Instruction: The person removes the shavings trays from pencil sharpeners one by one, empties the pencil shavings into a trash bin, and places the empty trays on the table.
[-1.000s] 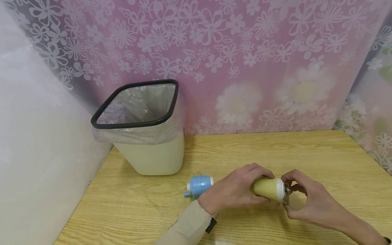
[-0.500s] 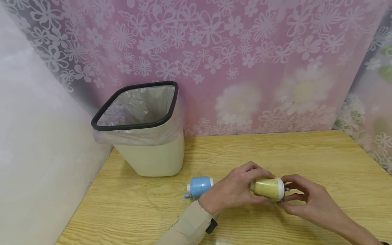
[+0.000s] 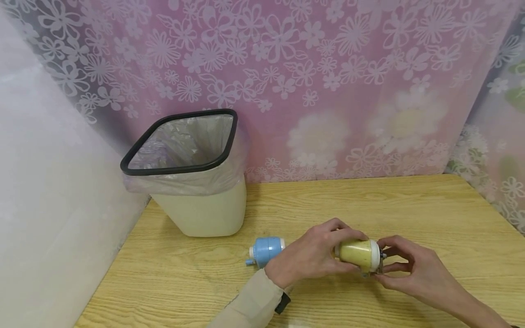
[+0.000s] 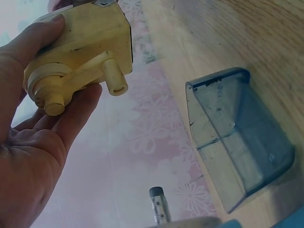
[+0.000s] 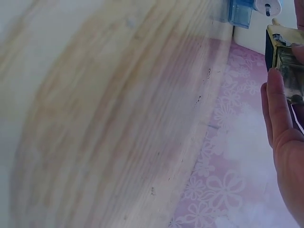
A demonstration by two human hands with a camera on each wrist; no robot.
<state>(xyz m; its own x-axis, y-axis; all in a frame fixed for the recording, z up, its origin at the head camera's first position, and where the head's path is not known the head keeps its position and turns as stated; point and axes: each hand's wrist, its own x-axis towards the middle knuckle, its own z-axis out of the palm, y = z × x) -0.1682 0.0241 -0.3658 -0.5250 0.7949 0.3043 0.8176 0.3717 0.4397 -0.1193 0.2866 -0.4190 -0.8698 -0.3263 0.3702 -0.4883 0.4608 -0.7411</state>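
Note:
My left hand [image 3: 313,253] grips the yellow pencil sharpener [image 3: 357,254] on its side, just above the table. In the left wrist view its yellow crank [image 4: 114,78] points toward the camera. My right hand [image 3: 426,271] is at the sharpener's white front end, fingers and thumb pinching the clear shavings drawer [image 5: 289,71]; dark bits show in it. Whether the drawer is fully seated I cannot tell. A blue pencil sharpener [image 3: 266,249] lies on the table left of my left hand. Its clear bluish drawer [image 4: 242,135] appears large in the left wrist view.
A cream bin [image 3: 209,214] with a black rim and plastic liner stands at the back left of the wooden table [image 3: 328,200]. Behind hangs a pink flowered cloth [image 3: 266,91]. A short metallic shaft with a dark tip [image 4: 159,204] shows low in the left wrist view.
My right hand has moved slightly closer to the yellow sharpener's front, with the clear drawer brought nearer. The left hand keeps its grip, and the blue sharpener stays put.

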